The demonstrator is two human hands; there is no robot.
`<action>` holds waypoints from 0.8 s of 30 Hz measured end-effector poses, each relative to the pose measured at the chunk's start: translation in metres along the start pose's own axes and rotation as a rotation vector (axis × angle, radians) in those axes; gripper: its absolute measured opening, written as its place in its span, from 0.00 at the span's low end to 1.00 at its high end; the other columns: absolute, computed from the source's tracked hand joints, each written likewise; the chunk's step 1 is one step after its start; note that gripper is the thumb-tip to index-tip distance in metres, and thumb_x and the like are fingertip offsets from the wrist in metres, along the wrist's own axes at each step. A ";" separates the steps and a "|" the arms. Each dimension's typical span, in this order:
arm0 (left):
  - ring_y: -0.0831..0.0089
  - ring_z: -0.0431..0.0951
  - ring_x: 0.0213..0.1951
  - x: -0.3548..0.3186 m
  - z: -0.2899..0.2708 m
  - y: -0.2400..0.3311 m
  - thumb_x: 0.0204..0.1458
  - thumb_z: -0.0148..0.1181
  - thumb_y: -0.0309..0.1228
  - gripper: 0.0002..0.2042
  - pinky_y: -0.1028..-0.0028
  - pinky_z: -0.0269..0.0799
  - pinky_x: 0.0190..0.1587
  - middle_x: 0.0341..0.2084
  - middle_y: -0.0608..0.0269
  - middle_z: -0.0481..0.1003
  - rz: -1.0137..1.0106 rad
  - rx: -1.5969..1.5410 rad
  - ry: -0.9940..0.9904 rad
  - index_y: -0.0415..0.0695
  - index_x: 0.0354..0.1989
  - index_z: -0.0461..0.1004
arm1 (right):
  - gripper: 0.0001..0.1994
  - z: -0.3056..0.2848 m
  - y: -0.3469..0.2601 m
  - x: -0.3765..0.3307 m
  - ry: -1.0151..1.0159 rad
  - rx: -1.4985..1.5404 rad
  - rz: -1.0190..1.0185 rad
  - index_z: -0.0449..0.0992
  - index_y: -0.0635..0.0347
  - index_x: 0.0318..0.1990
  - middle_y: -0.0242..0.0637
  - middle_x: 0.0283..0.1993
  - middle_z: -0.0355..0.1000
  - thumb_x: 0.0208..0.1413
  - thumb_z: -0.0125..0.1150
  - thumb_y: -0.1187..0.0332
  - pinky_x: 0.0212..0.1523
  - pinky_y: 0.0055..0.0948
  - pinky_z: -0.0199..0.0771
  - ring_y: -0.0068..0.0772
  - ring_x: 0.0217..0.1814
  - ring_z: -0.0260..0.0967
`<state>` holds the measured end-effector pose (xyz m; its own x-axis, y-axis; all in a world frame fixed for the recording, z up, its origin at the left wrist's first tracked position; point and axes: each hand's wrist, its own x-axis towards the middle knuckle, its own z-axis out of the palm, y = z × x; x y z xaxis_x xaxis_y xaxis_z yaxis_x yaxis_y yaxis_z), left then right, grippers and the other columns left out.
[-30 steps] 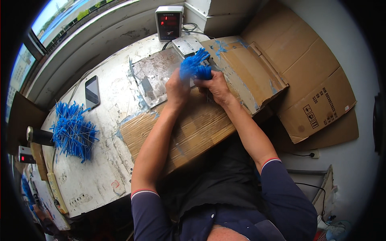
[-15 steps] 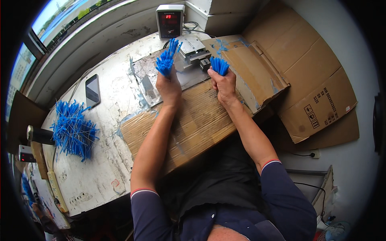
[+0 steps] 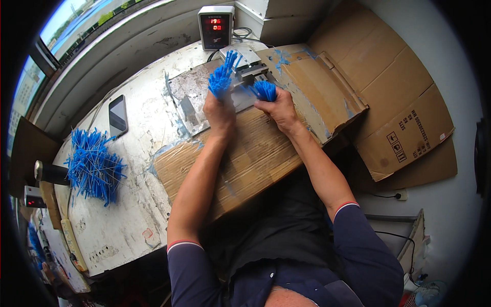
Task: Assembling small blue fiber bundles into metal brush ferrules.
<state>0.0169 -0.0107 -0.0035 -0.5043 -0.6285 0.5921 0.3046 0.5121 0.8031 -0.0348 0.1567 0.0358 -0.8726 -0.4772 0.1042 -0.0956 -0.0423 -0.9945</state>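
Observation:
My left hand [image 3: 220, 115] is closed round a bundle of thin blue sticks [image 3: 221, 79], their tops fanning up and away from me. In my right hand [image 3: 282, 110] is a second, shorter-looking bundle of thin blue sticks [image 3: 266, 90], with the thumb pressed along its near side. A few sticks of this bundle point left toward the other hand. Both hands are above the far edge of a flattened cardboard sheet [image 3: 245, 148], just before a metal fixture [image 3: 250, 66]. The lower ends of both bundles are hidden by my fingers.
A loose pile of blue sticks with pale wire ends [image 3: 94, 166] lies on the worn white table [image 3: 133, 215]. Nearby are a phone [image 3: 117, 116] and a dark cylinder [image 3: 51, 172]. A counter box with red digits [image 3: 216, 28] stands behind; a cardboard box [image 3: 317, 92] is at right.
My two hands have come closer together. The right one moved left and slightly toward me, its bundle now tilting left; the left moved slightly right. The counter's display shows more lit digits.

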 end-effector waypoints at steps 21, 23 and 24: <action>0.52 0.83 0.33 0.003 -0.003 0.008 0.63 0.60 0.31 0.07 0.62 0.74 0.34 0.33 0.48 0.81 0.029 0.185 0.086 0.44 0.45 0.76 | 0.09 -0.012 0.009 0.026 0.193 0.084 0.143 0.73 0.62 0.31 0.30 0.21 0.69 0.47 0.68 0.82 0.13 0.20 0.56 0.19 0.15 0.62; 0.43 0.80 0.35 0.004 -0.004 0.007 0.62 0.60 0.32 0.08 0.57 0.72 0.35 0.32 0.42 0.79 0.050 0.190 0.075 0.44 0.45 0.75 | 0.08 -0.009 0.010 0.027 0.208 0.082 0.142 0.73 0.63 0.31 0.31 0.22 0.70 0.46 0.68 0.81 0.13 0.21 0.58 0.19 0.16 0.64; 0.43 0.80 0.35 0.003 -0.004 0.008 0.62 0.60 0.32 0.08 0.57 0.72 0.35 0.32 0.42 0.79 0.052 0.188 0.075 0.44 0.45 0.75 | 0.08 -0.009 0.010 0.026 0.222 0.080 0.142 0.74 0.64 0.31 0.31 0.23 0.71 0.46 0.68 0.81 0.14 0.23 0.60 0.20 0.17 0.66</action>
<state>0.0210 -0.0114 0.0048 -0.4285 -0.6364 0.6413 0.1687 0.6410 0.7488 -0.0629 0.1511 0.0284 -0.9591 -0.2793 -0.0460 0.0660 -0.0625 -0.9959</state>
